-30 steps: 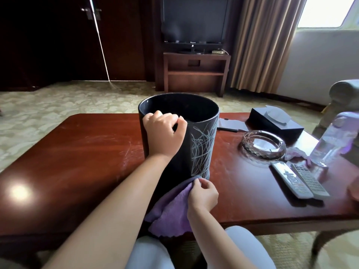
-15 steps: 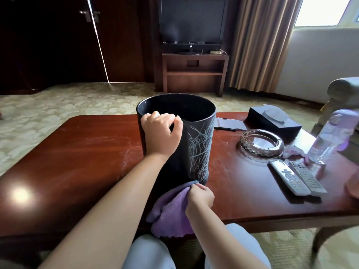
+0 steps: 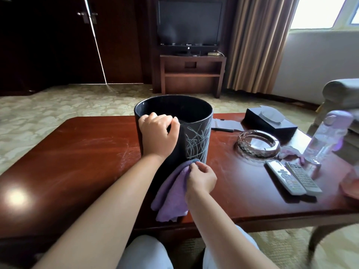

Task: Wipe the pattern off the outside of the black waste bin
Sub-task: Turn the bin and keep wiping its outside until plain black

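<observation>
One black waste bin [image 3: 196, 113] stands upright on the reddish wooden desk [image 3: 77, 162], with a patch of pale scribbled lines [image 3: 197, 141] on its outer wall. The left hand [image 3: 158, 135] has its grip curled over the near rim, fingers hooked inside, steadying the bin. Just below and to the right of that grip, the right hand [image 3: 201, 179] pinches one purple cloth [image 3: 172, 193] and presses its upper corner against the bin's lower wall, at the bottom edge of the scribbles; the rest of the cloth hangs toward the desk edge. Right of the right hand lie two remote controls [image 3: 293, 179] side by side. Beyond them sit one glass ashtray [image 3: 258, 144], one black tissue box [image 3: 272, 123] and one clear bottle [image 3: 326, 140].
</observation>
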A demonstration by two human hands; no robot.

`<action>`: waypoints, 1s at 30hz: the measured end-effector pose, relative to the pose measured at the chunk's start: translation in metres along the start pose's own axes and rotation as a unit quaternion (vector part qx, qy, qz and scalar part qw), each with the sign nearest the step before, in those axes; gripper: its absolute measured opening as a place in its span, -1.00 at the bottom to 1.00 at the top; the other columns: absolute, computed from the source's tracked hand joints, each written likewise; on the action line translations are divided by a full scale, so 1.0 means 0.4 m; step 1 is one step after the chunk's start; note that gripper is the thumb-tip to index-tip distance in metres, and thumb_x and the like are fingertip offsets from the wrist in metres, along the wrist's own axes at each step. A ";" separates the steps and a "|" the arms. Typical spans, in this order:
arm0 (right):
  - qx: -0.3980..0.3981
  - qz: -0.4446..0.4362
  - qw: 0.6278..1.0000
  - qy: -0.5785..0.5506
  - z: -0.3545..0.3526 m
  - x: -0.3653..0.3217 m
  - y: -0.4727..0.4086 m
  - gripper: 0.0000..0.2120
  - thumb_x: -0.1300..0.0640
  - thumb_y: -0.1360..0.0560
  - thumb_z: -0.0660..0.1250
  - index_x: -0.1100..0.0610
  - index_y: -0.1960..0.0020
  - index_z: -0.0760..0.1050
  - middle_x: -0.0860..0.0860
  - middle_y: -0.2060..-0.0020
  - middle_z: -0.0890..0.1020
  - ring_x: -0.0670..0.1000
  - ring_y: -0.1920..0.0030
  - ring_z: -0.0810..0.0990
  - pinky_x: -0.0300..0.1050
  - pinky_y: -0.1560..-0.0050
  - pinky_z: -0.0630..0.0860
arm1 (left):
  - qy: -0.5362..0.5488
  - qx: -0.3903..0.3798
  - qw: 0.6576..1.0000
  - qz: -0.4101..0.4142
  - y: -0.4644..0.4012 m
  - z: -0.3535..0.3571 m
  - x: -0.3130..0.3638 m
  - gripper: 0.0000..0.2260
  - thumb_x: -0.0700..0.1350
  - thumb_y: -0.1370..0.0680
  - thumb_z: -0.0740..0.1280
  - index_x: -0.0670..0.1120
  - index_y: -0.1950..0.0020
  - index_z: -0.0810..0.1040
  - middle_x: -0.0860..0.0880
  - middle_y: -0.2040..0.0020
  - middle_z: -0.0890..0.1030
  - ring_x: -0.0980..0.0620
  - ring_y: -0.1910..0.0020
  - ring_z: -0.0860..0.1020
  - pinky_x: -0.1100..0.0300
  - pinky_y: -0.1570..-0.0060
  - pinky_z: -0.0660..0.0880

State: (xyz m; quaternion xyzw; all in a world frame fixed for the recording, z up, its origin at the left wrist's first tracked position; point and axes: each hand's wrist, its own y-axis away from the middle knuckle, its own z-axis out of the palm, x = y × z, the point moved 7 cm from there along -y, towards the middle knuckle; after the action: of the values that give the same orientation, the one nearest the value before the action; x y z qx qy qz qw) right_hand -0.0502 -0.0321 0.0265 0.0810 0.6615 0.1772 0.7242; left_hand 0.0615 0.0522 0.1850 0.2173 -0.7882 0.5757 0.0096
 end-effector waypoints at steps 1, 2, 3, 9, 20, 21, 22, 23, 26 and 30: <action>-0.001 0.005 1.000 -0.006 0.001 0.001 0.005 -0.92 0.20 -0.44 0.38 0.03 0.12 0.56 0.00 0.16 0.62 -0.02 0.11 0.57 -0.23 -0.02 0.45 | 0.001 -0.003 1.000 -0.001 -0.001 0.001 0.000 -0.65 -0.05 -0.52 0.13 -0.03 0.46 0.16 0.14 0.50 0.16 0.02 0.41 0.27 0.13 0.18 0.15; 0.003 0.015 1.000 -0.013 -0.001 0.008 0.011 -0.91 0.20 -0.44 0.39 0.03 0.12 0.56 0.01 0.16 0.62 -0.01 0.12 0.57 -0.23 -0.01 0.45 | 0.001 -0.006 1.000 -0.003 -0.001 0.001 -0.001 -0.65 -0.05 -0.52 0.13 -0.03 0.46 0.16 0.14 0.51 0.14 0.02 0.41 0.27 0.13 0.18 0.16; 0.010 0.027 0.999 -0.021 -0.004 0.016 0.017 -0.91 0.21 -0.44 0.38 0.05 0.10 0.57 0.03 0.15 0.63 -0.01 0.13 0.56 -0.24 0.01 0.44 | 0.002 -0.008 1.000 -0.004 -0.001 0.001 -0.001 -0.65 -0.05 -0.52 0.13 -0.03 0.46 0.15 0.14 0.51 0.12 0.02 0.41 0.27 0.13 0.18 0.16; 0.001 0.007 0.998 -0.061 0.018 -0.044 0.032 -0.90 0.25 -0.43 0.38 0.07 0.11 0.57 0.02 0.17 0.63 -0.01 0.13 0.58 -0.25 0.00 0.45 | 0.004 -0.005 1.000 -0.003 0.000 -0.002 0.003 -0.65 -0.05 -0.52 0.13 -0.03 0.45 0.15 0.14 0.50 0.15 0.02 0.41 0.27 0.13 0.18 0.16; -0.035 -0.119 0.992 -0.022 0.028 -0.137 0.065 -0.93 0.22 -0.49 0.33 0.13 0.06 0.58 -0.08 0.22 0.59 -0.13 0.17 0.52 -0.43 0.14 0.35 | 0.000 -0.008 1.000 -0.003 -0.001 -0.003 0.002 -0.66 -0.05 -0.52 0.14 -0.02 0.45 0.17 0.13 0.49 0.20 0.01 0.40 0.26 0.11 0.19 0.17; -0.038 -0.126 0.991 -0.023 0.029 -0.142 0.069 -0.94 0.21 -0.50 0.33 0.12 0.07 0.57 -0.10 0.24 0.58 -0.15 0.19 0.52 -0.48 0.20 0.35 | -0.001 -0.008 1.000 -0.002 -0.001 -0.003 0.003 -0.66 -0.05 -0.52 0.14 -0.02 0.45 0.17 0.14 0.48 0.20 0.02 0.40 0.26 0.11 0.19 0.17; -0.040 -0.130 0.991 -0.018 0.025 -0.138 0.072 -0.95 0.22 -0.50 0.33 0.12 0.08 0.57 -0.10 0.24 0.57 -0.15 0.20 0.52 -0.51 0.23 0.35 | -0.002 -0.010 1.000 0.000 -0.001 -0.003 0.003 -0.66 -0.05 -0.52 0.14 -0.02 0.45 0.17 0.14 0.48 0.21 0.02 0.40 0.26 0.12 0.20 0.16; -0.040 -0.126 0.991 -0.011 0.020 -0.121 0.070 -0.95 0.22 -0.50 0.33 0.12 0.09 0.57 -0.08 0.24 0.58 -0.12 0.18 0.53 -0.51 0.24 0.34 | -0.002 -0.012 1.000 0.001 -0.001 -0.002 0.003 -0.66 -0.05 -0.52 0.13 -0.02 0.45 0.18 0.13 0.48 0.21 0.03 0.40 0.26 0.13 0.20 0.14; -0.028 -0.077 0.997 0.005 0.000 -0.053 0.062 -0.97 0.20 -0.49 0.34 0.10 0.10 0.56 -0.05 0.21 0.60 -0.04 0.08 0.58 -0.39 0.11 0.34 | -0.003 -0.019 1.000 -0.007 0.000 -0.002 -0.001 -0.65 -0.04 -0.53 0.12 -0.03 0.45 0.19 0.13 0.49 0.23 0.02 0.39 0.28 0.14 0.19 0.13; -0.026 -0.119 0.992 -0.031 0.014 -0.123 0.072 -0.95 0.23 -0.48 0.35 0.15 0.08 0.59 -0.06 0.24 0.60 -0.10 0.18 0.55 -0.44 0.19 0.36 | 0.008 -0.018 1.000 -0.011 -0.001 -0.004 -0.002 -0.66 -0.05 -0.53 0.12 -0.02 0.45 0.18 0.14 0.50 0.19 0.04 0.41 0.28 0.14 0.19 0.14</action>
State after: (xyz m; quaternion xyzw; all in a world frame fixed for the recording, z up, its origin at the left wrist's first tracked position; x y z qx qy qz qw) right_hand -0.0520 -0.0226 0.0830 -0.0120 0.6386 0.1046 0.7623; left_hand 0.0617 0.0540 0.1856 0.2212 -0.7958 0.5630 0.0261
